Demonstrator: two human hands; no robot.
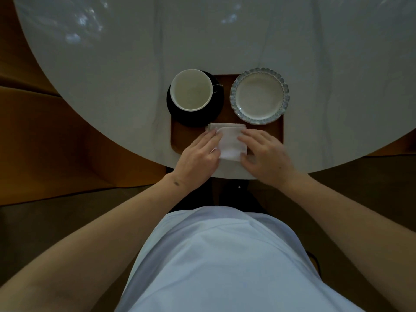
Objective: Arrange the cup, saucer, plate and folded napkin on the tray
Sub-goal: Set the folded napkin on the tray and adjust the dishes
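A brown wooden tray [180, 137] lies at the near edge of the round table. On its far left stands a white cup [191, 90] on a black saucer [180, 114]. A white plate with a blue scalloped rim [260, 96] sits at the tray's far right. A folded white napkin [229, 140] lies on the near middle of the tray. My left hand [199, 157] rests on the napkin's left edge with fingers flat. At the napkin's right edge, my right hand [266, 155] presses down on it, slightly blurred.
The pale round table [112, 75] spreads far beyond the tray. Wooden seating [45, 143] curves along the left below the table edge. My light shirt fills the bottom of the view.
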